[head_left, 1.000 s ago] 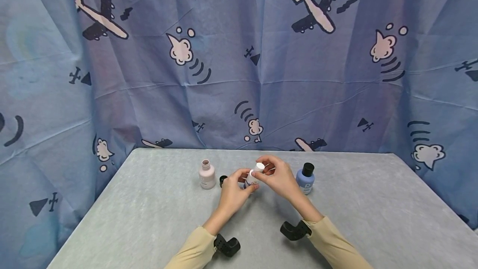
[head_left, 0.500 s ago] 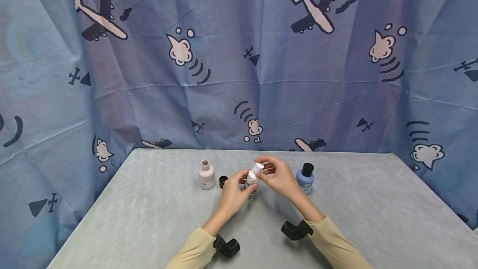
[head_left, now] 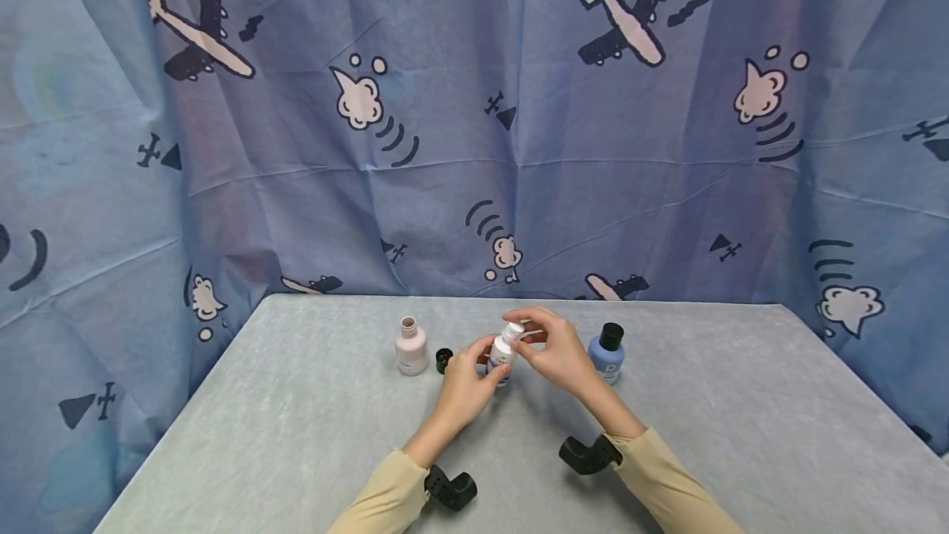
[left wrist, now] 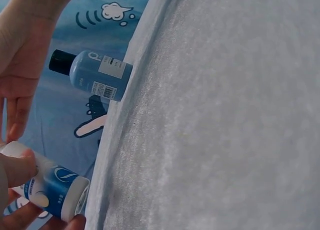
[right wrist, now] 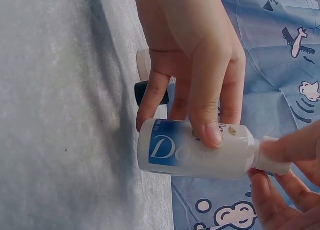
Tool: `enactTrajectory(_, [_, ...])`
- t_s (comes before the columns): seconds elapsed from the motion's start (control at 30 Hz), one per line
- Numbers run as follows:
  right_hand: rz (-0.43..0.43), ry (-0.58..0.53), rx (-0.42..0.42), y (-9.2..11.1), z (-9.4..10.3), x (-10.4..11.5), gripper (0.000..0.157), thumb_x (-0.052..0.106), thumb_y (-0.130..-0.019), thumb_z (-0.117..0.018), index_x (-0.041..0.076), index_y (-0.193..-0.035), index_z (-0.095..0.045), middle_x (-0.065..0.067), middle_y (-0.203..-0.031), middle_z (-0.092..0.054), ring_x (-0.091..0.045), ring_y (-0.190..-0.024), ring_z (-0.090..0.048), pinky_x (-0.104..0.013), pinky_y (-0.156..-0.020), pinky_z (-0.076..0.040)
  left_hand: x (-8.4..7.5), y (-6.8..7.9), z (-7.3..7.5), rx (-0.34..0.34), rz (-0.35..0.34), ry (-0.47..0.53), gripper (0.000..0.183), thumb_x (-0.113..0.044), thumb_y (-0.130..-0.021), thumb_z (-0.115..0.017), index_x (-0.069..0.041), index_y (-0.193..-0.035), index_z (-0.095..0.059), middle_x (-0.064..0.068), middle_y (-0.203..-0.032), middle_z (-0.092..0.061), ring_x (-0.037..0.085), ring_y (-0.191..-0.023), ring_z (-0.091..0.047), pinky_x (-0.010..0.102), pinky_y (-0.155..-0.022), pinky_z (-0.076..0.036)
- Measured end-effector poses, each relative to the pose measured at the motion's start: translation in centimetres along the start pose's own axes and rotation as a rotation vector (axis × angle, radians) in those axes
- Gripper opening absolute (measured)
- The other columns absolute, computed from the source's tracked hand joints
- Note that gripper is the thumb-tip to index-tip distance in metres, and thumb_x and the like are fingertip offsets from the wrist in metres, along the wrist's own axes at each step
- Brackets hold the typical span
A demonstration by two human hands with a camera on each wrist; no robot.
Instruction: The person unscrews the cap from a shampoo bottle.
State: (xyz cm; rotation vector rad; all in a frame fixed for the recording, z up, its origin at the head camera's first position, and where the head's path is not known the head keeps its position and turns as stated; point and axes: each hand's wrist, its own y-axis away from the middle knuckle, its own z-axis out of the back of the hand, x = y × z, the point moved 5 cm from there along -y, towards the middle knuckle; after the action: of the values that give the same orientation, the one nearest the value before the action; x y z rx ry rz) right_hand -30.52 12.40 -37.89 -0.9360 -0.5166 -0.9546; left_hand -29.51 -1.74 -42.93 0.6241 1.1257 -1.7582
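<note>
A small white and blue bottle (head_left: pixel 502 352) leans slightly in my left hand (head_left: pixel 461 390), above the grey table. In the right wrist view, the left thumb lies across the front of the bottle (right wrist: pixel 227 162), with fingers behind it. My right hand (head_left: pixel 556 359) pinches the white cap (head_left: pixel 512 330) at its top between thumb and fingers. The cap (right wrist: pixel 274 166) sits at the bottle's neck. Left of the left hand, a black cap (head_left: pixel 443 360) lies beside an uncapped pale pink bottle (head_left: pixel 411 351). A blue bottle (head_left: pixel 606 359) with a black cap stands just beyond the right forearm.
The grey cloth-covered table (head_left: pixel 296 435) ends at a back edge behind the bottles. A blue curtain (head_left: pixel 445 122) printed with planes hangs behind it. Black wrist devices (head_left: pixel 589 456) sit at both sleeve cuffs.
My right thumb has shifted right at the bottle's neck, showing more of the white bottle. The cap has tipped slightly left and the left hand keeps its hold. The standing bottles stay put.
</note>
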Motion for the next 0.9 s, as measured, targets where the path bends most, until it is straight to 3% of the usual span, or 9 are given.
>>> enactTrajectory(0.2, [-0.029,-0.027,-0.013,-0.1,0.0,-0.1,0.027,0.007,-0.083,-0.074,0.005,-0.109,-0.068,-0.013,-0.109,-0.064,-0.026,-0.093,-0.068,-0.03,-0.08,-0.057,0.0,-0.1,-0.1,0.005,0.005,-0.003,0.039,-0.016,-0.086,-0.071,-0.006,-0.123,-0.063,0.013,-0.109,-0.069,0.023,-0.092,-0.068,0.021,-0.067,-0.052])
enactTrajectory(0.47, [-0.032,-0.057,-0.016,-0.2,0.2,0.1,0.027,-0.001,-0.081,-0.073,0.001,-0.107,-0.067,-0.016,-0.109,-0.064,-0.028,-0.098,-0.066,-0.026,-0.083,-0.056,0.1,-0.1,0.1,-0.002,0.007,-0.018,0.04,-0.016,-0.086,-0.071,-0.006,-0.123,-0.062,0.013,-0.109,-0.069,0.023,-0.092,-0.068,0.021,-0.067,-0.051])
enactTrajectory(0.73, [-0.033,0.057,-0.052,-0.4,0.8,-0.2,0.024,0.011,-0.078,-0.079,0.009,-0.1,-0.072,-0.007,-0.094,-0.07,-0.018,-0.083,-0.063,-0.028,-0.073,-0.055,0.2,-0.3,0.3,-0.011,0.015,-0.018,0.039,-0.015,-0.086,-0.071,-0.006,-0.122,-0.063,0.013,-0.109,-0.07,0.024,-0.091,-0.068,0.021,-0.067,-0.051])
enactTrajectory(0.9, [-0.026,0.06,-0.056,-0.3,1.0,-0.3,0.022,0.009,-0.076,-0.08,0.007,-0.096,-0.071,-0.008,-0.094,-0.071,-0.019,-0.082,-0.064,-0.03,-0.072,-0.056,0.3,-0.4,0.3,-0.024,0.028,-0.02,0.039,-0.016,-0.085,-0.072,-0.006,-0.121,-0.063,0.012,-0.108,-0.07,0.024,-0.091,-0.068,0.022,-0.068,-0.052])
